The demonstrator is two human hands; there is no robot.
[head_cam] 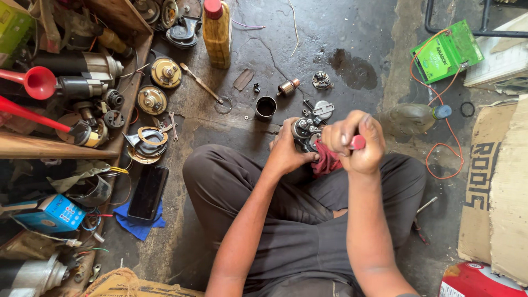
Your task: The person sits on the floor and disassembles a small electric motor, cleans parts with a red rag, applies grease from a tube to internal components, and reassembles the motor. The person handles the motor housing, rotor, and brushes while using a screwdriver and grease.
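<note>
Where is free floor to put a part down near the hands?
Bare floor lies between the oil bottle and the dark stain, and left of the metal cup. It is crowded around the hands and along the left shelf.

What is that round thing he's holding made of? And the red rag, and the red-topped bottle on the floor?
The round part, held by the left hand, looks like metal: grey, dull and grimy with shiny spots. The rag looks like soft cloth, since it crumples in folds under the right hand. The bottle seems to be clear plastic with a red plastic cap, holding amber liquid.
</note>
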